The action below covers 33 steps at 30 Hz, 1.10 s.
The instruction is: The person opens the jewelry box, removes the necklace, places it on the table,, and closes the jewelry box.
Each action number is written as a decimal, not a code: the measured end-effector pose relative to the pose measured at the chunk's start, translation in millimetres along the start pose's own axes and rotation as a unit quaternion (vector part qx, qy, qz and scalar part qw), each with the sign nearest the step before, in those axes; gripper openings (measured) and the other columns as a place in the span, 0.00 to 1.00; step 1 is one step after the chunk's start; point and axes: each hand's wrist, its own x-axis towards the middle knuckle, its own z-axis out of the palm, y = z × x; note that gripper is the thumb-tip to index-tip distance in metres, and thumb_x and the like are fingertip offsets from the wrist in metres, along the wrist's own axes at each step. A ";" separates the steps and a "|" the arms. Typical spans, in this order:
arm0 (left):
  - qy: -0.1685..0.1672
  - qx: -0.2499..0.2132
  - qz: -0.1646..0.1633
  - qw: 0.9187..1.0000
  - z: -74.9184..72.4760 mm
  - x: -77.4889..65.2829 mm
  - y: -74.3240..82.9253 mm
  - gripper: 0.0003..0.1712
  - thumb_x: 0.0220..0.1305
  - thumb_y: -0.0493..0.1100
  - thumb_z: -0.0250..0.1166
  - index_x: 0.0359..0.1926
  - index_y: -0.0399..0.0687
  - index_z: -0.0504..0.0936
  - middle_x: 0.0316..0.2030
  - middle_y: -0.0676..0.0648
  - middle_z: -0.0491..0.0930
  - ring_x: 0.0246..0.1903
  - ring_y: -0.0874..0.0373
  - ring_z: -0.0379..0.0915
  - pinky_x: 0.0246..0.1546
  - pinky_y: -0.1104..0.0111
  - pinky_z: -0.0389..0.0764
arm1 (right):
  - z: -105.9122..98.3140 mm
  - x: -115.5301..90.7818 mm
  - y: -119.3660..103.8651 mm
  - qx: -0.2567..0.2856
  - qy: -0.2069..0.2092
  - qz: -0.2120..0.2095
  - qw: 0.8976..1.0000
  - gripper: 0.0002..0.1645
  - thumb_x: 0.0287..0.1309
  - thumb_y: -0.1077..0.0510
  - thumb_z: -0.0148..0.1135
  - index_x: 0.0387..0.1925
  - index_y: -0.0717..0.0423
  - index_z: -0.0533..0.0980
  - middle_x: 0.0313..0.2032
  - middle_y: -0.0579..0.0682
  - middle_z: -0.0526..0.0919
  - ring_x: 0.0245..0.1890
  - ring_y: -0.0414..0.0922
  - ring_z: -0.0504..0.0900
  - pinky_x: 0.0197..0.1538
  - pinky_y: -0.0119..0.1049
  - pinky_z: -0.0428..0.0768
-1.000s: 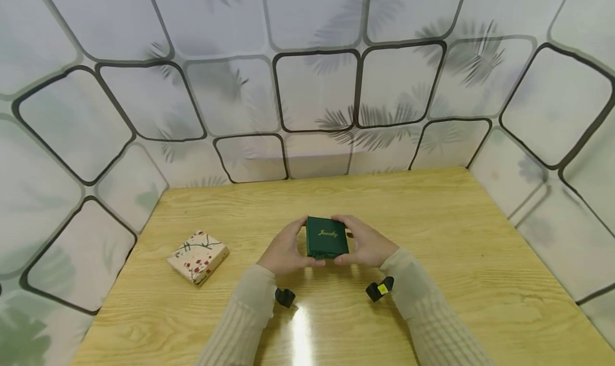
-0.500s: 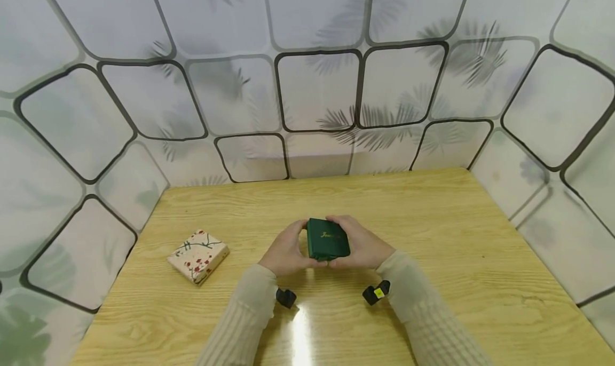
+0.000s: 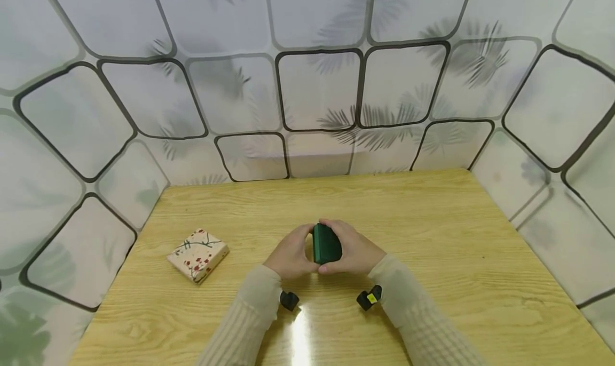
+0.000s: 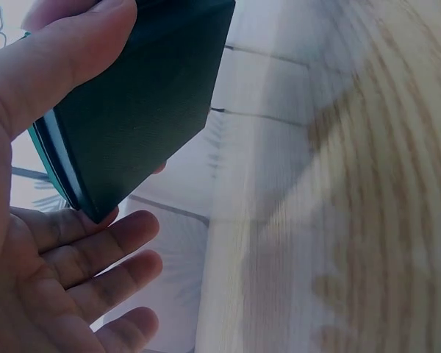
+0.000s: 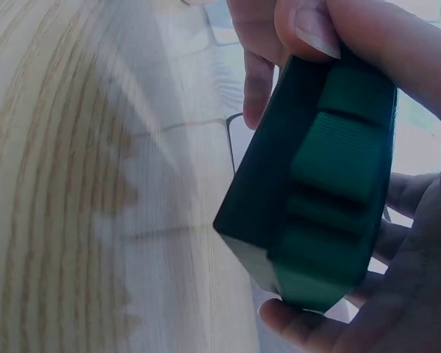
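- Dark green square box (image 3: 324,244) tilts in the air above the table, mid-width, well apart from the side edges.
- Left hand (image 3: 291,254) pinches it between thumb and index finger, other fingers loosely spread; right hand (image 3: 354,251) grips its opposite side, covering part of a face.
- Pale wood-grain table (image 3: 432,222) meets patterned white walls (image 3: 317,88); its near edge is cut off.
- Cream floral box (image 3: 198,254) lies left.
- Yellow label (image 3: 371,298) at the right wrist: illegible.

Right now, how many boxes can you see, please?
2: a green box between the left hand and right hand, and a floral box to their left on the wooden table.
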 end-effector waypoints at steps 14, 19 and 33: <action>-0.010 -0.001 -0.004 1.000 0.6 0.8 -1.6 0.48 0.42 0.56 0.74 0.63 0.50 0.62 0.56 0.51 0.67 0.57 0.53 0.63 0.55 0.58 0.66 | 0.1 0.7 -0.5 0.002 0.001 0.016 1.000 0.63 0.33 0.30 0.69 0.68 0.48 0.51 0.60 0.45 0.61 0.52 0.41 0.65 0.49 0.39 0.72; -0.015 0.005 -0.010 1.000 1.1 -0.2 -2.6 0.49 0.41 0.61 0.72 0.63 0.51 0.61 0.55 0.52 0.67 0.56 0.54 0.63 0.55 0.58 0.67 | 1.4 0.9 0.0 0.005 0.007 0.021 1.000 0.63 0.33 0.29 0.68 0.68 0.50 0.52 0.59 0.44 0.62 0.51 0.41 0.66 0.49 0.38 0.72; -0.021 -0.003 -0.019 1.000 1.4 -1.0 -2.8 0.51 0.41 0.64 0.70 0.64 0.53 0.60 0.58 0.52 0.65 0.58 0.55 0.61 0.56 0.58 0.66 | 2.6 -1.1 1.2 0.007 0.013 0.020 1.000 0.63 0.33 0.29 0.68 0.67 0.50 0.53 0.58 0.42 0.62 0.50 0.39 0.66 0.48 0.36 0.72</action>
